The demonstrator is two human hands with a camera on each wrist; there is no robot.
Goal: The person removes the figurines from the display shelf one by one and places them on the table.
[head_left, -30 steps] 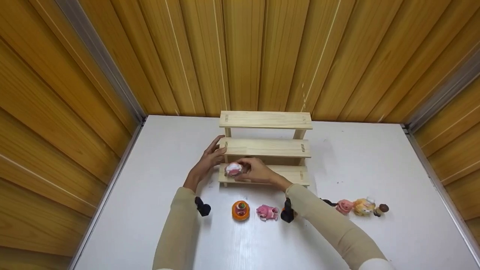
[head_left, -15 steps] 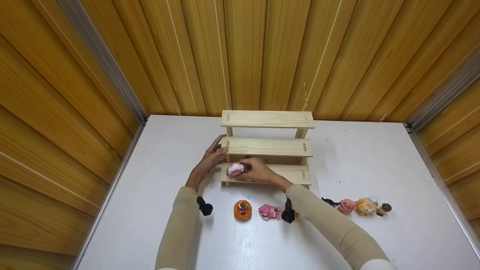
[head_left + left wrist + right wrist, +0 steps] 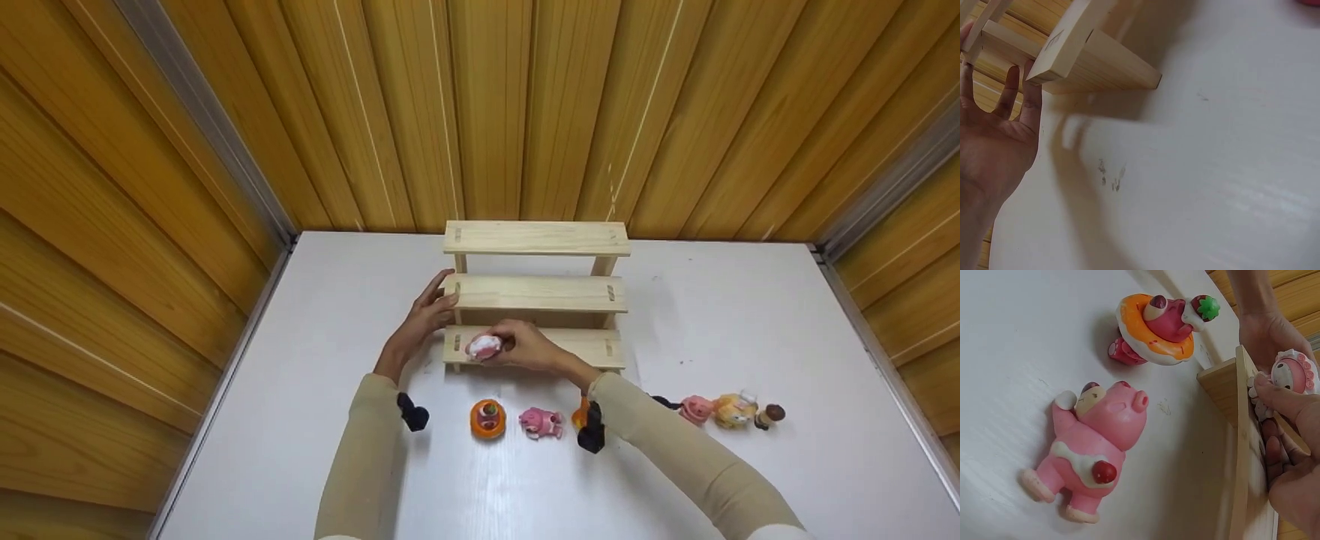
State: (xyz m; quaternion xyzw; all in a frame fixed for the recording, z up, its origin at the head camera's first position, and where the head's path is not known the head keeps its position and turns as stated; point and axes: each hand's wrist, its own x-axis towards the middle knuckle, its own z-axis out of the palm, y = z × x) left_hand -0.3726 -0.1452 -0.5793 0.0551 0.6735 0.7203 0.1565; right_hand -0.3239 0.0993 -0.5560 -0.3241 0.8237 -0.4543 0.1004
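Note:
My right hand [image 3: 529, 346] pinches a small figurine [image 3: 484, 346] over the left part of the lowest tier of a three-tier wooden shelf [image 3: 536, 292]. In the right wrist view, the figurine [image 3: 1292, 377] has a pink-and-white head with pink roses along its frill; fingers hide part of its body. With fingers spread and fairly straight, my left hand [image 3: 424, 324] touches the left end of the middle tier. The left wrist view shows that hand [image 3: 999, 140] with its fingertips against the wooden boards [image 3: 1075, 42].
In front of the shelf lie an orange-ring figurine [image 3: 488, 419] and a pink bear figurine [image 3: 541, 423]. An orange item [image 3: 580, 415] is partly hidden by the right wrist camera. Several figurines, including a yellow one [image 3: 733, 411], lie at the right. Wood-panelled walls [image 3: 487, 112] surround the white table [image 3: 360, 285].
My right hand has shifted slightly right and toward me with the figurine, and its forearm has moved right too. The left hand keeps its place at the shelf.

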